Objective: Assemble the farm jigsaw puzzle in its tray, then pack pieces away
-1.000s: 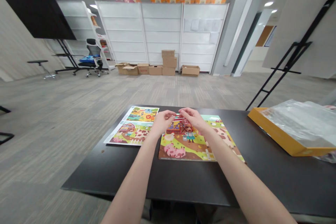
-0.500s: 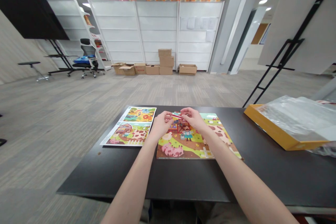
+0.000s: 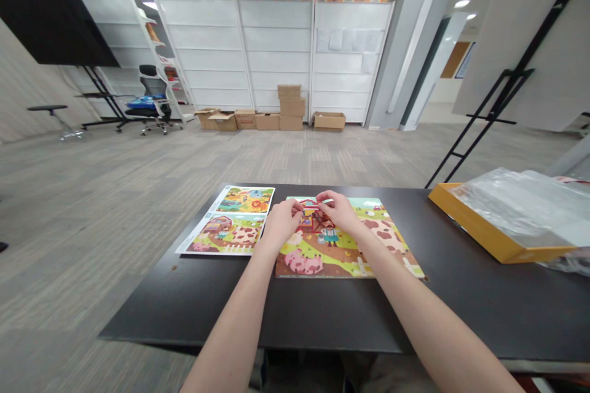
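Bracketing the red barn point(image 3: 311, 220), the left hand point(image 3: 282, 221) is at the left edge of the farm picture point(image 3: 343, 253), the right hand point(image 3: 340, 211) farther over it, fingers curled narrow; I cannot tell whether they hold anything. The farm picture lies flat on the counter point(image 3: 322, 313), long axis left to right, mostly on the right hand's side

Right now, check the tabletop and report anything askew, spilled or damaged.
Two things stand out. Crumpled clear plastic bulges above the yellow box at the right and shows beyond its near side, looking untidy. A small brownish mark interrupts the black table near the printed sheet; dirt or damage, I cannot tell.
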A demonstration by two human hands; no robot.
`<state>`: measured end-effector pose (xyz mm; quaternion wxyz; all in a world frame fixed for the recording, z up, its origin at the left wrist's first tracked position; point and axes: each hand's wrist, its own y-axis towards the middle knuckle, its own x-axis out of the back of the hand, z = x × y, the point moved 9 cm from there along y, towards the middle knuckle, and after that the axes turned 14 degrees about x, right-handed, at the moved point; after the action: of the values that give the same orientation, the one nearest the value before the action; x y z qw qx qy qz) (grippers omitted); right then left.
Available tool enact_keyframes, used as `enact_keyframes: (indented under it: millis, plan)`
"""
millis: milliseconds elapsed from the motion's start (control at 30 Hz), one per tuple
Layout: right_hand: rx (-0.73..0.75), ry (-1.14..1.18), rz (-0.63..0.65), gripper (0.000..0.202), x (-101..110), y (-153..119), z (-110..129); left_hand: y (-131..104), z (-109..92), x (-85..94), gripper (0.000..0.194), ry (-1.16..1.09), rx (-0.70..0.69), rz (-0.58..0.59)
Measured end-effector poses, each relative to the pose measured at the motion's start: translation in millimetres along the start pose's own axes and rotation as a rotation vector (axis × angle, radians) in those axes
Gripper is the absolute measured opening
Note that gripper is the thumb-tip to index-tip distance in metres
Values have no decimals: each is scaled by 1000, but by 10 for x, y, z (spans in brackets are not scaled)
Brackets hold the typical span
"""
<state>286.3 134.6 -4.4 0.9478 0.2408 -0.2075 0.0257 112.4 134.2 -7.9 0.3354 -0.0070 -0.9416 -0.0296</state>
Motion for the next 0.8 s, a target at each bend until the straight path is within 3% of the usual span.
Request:
enact_keyframes:
  millis: [233, 400, 800]
  plan:
    - [86, -83, 29, 14, -57, 7, 18, -97, -105, 72, 16, 194, -13, -38]
    - [128, -288, 59, 14, -54, 15, 20, -122, -136, 61, 19, 313, -15, -36]
    - [326, -571, 286, 13, -148, -72, 234, -167, -217, 51, 21, 445, -96, -6]
